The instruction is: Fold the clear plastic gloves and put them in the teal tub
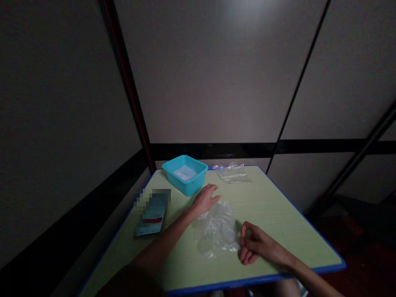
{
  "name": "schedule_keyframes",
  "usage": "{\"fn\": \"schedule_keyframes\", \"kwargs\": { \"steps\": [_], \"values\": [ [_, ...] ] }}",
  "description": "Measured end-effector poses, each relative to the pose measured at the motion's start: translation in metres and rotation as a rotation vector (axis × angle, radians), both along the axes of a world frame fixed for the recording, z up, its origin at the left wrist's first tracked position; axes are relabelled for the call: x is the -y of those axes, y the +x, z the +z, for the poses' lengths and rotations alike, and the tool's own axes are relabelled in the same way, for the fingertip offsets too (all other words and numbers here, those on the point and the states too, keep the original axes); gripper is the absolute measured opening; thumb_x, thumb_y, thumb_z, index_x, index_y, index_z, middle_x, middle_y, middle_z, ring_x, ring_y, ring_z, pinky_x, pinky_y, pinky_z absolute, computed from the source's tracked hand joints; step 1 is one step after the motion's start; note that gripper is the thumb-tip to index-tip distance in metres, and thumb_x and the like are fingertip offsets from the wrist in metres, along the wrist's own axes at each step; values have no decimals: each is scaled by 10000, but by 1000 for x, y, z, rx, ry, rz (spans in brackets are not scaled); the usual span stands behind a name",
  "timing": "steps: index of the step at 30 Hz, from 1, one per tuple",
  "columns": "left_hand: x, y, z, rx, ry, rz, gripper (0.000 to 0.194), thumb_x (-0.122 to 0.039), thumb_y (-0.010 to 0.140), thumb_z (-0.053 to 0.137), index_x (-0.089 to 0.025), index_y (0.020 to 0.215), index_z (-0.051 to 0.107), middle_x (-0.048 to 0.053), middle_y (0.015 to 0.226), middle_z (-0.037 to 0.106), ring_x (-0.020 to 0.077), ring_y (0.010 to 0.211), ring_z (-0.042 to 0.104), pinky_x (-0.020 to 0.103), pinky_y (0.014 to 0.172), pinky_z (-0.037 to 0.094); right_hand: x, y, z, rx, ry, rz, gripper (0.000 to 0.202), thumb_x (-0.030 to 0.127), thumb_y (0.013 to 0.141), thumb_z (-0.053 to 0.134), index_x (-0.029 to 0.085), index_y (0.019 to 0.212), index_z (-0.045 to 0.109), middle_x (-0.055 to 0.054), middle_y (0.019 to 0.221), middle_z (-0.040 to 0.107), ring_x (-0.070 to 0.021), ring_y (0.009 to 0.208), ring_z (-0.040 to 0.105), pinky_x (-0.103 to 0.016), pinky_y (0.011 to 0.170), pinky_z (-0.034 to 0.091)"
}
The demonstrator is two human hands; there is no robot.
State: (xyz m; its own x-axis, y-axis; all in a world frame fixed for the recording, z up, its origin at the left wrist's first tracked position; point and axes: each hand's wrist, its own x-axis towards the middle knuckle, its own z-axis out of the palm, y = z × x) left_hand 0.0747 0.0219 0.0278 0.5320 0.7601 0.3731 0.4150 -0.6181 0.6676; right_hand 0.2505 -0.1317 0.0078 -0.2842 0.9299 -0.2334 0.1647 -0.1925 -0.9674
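A clear, crinkled plastic bag (216, 231) lies flat on the green tabletop in front of me. Over its far left corner is my left hand (206, 199), thumb and fingers apart and holding nothing. Whether it touches the film I cannot tell. At the bag's right edge, my right hand (256, 244) is closed, thumb and index finger pinched on the edge of the film. Its other fingers are curled beneath.
A turquoise plastic basin (188, 187) with white sheets (185, 172) inside stands at the back left. Another clear plastic bag (233, 173) lies at the far edge. On the left is a partly pixelated tablet-like device (153, 214). The table's rim (229, 285) is blue; panelled walls (210, 82) stand behind.
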Motion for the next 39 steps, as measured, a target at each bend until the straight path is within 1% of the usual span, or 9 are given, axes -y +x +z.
{"fn": "schedule_keyframes", "kwargs": {
  "steps": [3,6,8,12,15,20,24,28,39],
  "values": [
    [10,-10,0,-27,55,20,231,-166,701,532,-144,931,532,80,967,531,211,962,475,344,872,345,-4,6,11,349,288,-83,215,392,797,417,178,777,421,-41,642,622,-166,573,601,-284,526,462],
    [25,-30,1,-109,131,-15,234,-142,729,502,-152,962,519,76,1000,518,196,989,460,328,893,345,-15,6,20,673,592,-107,331,365,826,379,136,1029,506,-137,1039,588,-224,952,554,-353,803,433],
    [35,-43,0,-170,168,-63,256,-139,739,502,-163,993,507,67,1032,510,181,1001,455,308,902,347,-22,1,15,858,665,-49,530,438,821,379,111,1238,385,-163,1285,398,-252,1173,370,-393,949,319],
    [52,-61,-5,-229,143,-103,285,-133,743,505,-180,1024,499,54,1082,498,163,1028,448,286,922,341,-33,-10,-15,1134,621,56,750,589,796,296,46,1313,271,-186,1375,186,-291,1267,127,-468,1004,183],
    [60,-69,-5,-241,113,-90,290,-140,751,495,-185,1037,499,53,1103,493,161,1052,439,284,934,334,-45,-7,-25,1175,679,154,753,601,804,240,78,1341,185,-162,1391,121,-276,1276,64,-511,1003,103],
    [69,-73,1,-275,114,-71,303,-197,784,465,-189,1086,482,60,1165,474,167,1103,413,296,962,315,-70,4,-9,1109,781,393,782,613,795,251,105,1356,54,-150,1397,40,-251,1281,25,-510,1004,57],
    [73,-69,-4,-403,160,-99,371,-262,788,482,-181,1148,452,80,1244,442,186,1151,383,324,981,300,-71,3,-4,1104,811,332,771,594,809,250,119,1356,-13,-145,1397,32,-239,1281,24,-478,1016,77],
    [75,-68,-11,-492,218,-99,408,-265,805,458,-168,1199,417,90,1271,431,190,1178,366,344,990,289,-62,-3,-9,1134,799,348,775,606,806,229,93,1357,47,-165,1391,68,-241,1280,51,-463,1022,92],
    [79,-71,-16,-534,280,-54,383,-260,814,440,-181,1188,419,81,1200,503,197,1111,440,352,956,322,-61,-2,-17,1132,800,339,779,604,805,240,76,1355,79,-174,1391,83,-245,1281,52,-466,1021,106]
  ]
}}
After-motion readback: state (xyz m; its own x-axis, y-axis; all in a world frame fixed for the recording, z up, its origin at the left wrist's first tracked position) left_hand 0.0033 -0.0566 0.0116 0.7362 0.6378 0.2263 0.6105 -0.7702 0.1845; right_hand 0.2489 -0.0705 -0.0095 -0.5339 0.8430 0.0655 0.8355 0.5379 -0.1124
